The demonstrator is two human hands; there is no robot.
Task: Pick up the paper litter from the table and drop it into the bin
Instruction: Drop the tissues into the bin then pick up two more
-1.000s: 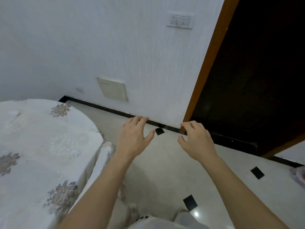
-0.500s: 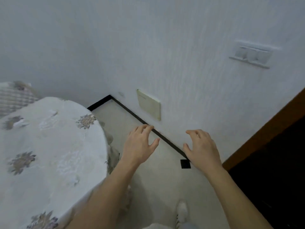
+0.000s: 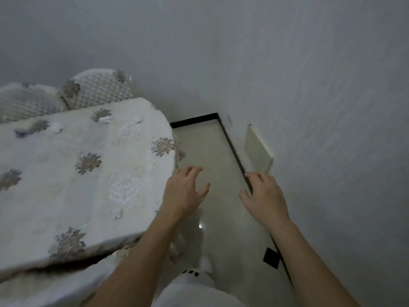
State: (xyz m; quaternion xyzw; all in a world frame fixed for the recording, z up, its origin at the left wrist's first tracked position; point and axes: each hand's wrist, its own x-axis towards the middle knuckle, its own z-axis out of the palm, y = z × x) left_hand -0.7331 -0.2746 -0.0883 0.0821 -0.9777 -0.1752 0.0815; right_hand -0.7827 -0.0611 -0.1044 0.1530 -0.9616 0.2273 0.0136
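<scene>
A table (image 3: 66,187) under a white floral cloth fills the left. Small white crumpled paper scraps lie on it: one at the far edge (image 3: 105,119), another beside it (image 3: 137,119), one further left (image 3: 55,128), and one near the right side (image 3: 118,213). My left hand (image 3: 183,191) hovers just past the table's right edge, empty with fingers spread. My right hand (image 3: 263,196) is out over the floor near the wall, also empty and spread. No bin is in view.
Two chairs with quilted covers (image 3: 99,89) stand behind the table against the wall. A pale wall panel (image 3: 257,149) sits low on the right wall. Tiled floor (image 3: 212,151) runs between table and wall, with a black inset tile (image 3: 271,258).
The view has swung left, away from the dark doorway and toward the table; more of the tabletop and the chairs now show. Both hands stay open and empty in front of me.
</scene>
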